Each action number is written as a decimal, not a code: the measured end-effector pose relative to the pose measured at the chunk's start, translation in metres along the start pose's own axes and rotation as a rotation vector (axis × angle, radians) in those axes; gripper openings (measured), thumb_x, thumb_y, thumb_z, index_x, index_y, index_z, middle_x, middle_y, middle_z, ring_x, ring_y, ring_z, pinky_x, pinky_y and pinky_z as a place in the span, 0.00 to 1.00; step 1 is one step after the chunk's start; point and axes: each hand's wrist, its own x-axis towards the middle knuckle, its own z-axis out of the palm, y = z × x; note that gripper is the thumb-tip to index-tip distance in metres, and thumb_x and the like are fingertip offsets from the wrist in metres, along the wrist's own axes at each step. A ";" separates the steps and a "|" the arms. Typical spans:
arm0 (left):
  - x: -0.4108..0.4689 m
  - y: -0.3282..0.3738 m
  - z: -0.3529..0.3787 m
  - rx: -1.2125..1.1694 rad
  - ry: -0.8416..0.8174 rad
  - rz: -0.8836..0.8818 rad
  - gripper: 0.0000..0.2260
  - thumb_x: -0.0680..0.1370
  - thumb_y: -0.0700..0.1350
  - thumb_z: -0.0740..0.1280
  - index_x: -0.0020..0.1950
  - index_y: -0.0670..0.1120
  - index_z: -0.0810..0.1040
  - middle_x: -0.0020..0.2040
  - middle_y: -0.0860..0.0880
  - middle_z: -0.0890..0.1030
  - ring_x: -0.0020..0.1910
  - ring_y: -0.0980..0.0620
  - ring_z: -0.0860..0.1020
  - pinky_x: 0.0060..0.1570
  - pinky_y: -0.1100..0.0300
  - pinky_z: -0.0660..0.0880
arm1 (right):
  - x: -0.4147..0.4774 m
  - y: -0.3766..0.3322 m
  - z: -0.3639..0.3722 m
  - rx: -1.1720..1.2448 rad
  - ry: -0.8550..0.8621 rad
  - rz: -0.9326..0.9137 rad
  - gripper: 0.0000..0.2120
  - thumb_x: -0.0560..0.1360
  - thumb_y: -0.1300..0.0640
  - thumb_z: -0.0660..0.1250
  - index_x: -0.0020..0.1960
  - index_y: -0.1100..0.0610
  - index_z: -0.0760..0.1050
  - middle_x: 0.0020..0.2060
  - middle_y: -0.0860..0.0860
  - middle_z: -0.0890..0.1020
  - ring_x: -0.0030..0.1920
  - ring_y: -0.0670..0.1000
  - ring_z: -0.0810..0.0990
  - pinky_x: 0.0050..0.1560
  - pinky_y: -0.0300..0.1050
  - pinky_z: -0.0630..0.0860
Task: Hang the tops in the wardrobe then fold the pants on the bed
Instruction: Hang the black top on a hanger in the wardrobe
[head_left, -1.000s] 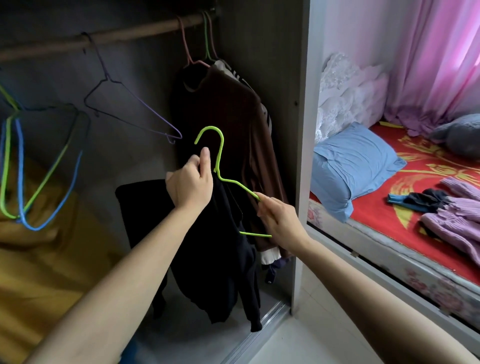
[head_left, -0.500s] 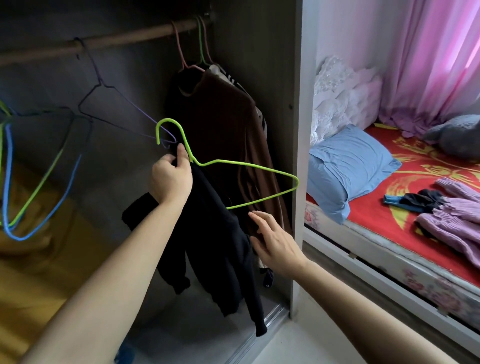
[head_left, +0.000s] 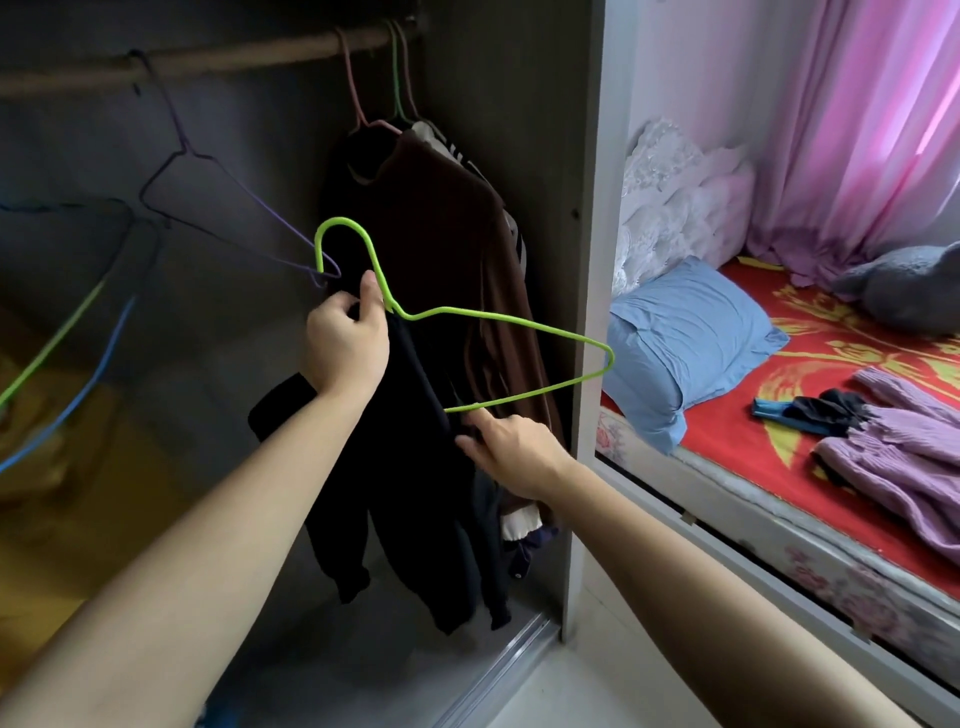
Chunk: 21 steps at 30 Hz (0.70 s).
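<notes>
The left hand (head_left: 345, 338) is curled round the neck of the green hanger (head_left: 498, 322), thumb up against the wire just under the hook; the black top (head_left: 415, 493) hangs below that hand, bunched on the hanger's left side and trailing down inside the wardrobe; the hanger's long axis runs from the left hand out toward the wardrobe's right side panel (head_left: 587, 312), slightly downhill, and its right shoulder is bare wire; the right hand (head_left: 511, 452) is the nearer to that bare end, its fingers laid into the black cloth just under the lower bar, though whether they pinch the cloth cannot be told; I judge the coming move turns on drawing the top rightward along that axis over the bare shoulder, then lifting the hook to the rail (head_left: 208, 57), which lies well above; a brown top (head_left: 441, 249) already hangs at the rail's right end, a purple hanger (head_left: 208, 208) left of it; purple pants (head_left: 893, 457) lie near the bed's (head_left: 779, 519) front edge, unfolded; no brand, label or writing can be read.
</notes>
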 end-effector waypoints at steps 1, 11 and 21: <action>0.004 -0.005 0.000 0.009 0.008 -0.020 0.24 0.80 0.63 0.58 0.35 0.46 0.75 0.29 0.50 0.73 0.31 0.51 0.73 0.35 0.55 0.67 | -0.004 0.006 0.001 -0.060 0.003 -0.008 0.20 0.82 0.40 0.57 0.63 0.55 0.66 0.41 0.55 0.82 0.43 0.60 0.82 0.38 0.49 0.74; 0.023 -0.048 -0.004 0.074 0.032 -0.101 0.25 0.78 0.60 0.62 0.32 0.40 0.71 0.29 0.48 0.72 0.35 0.41 0.73 0.36 0.54 0.67 | -0.034 0.052 -0.018 -0.204 0.261 -0.219 0.16 0.84 0.40 0.51 0.48 0.49 0.69 0.36 0.46 0.76 0.32 0.53 0.78 0.29 0.49 0.75; 0.035 -0.068 -0.022 0.079 -0.009 -0.078 0.20 0.75 0.54 0.66 0.32 0.40 0.73 0.27 0.45 0.71 0.32 0.42 0.71 0.34 0.54 0.66 | -0.040 0.070 -0.063 -0.232 0.339 -0.212 0.20 0.84 0.41 0.50 0.50 0.55 0.72 0.43 0.50 0.70 0.34 0.57 0.75 0.30 0.53 0.74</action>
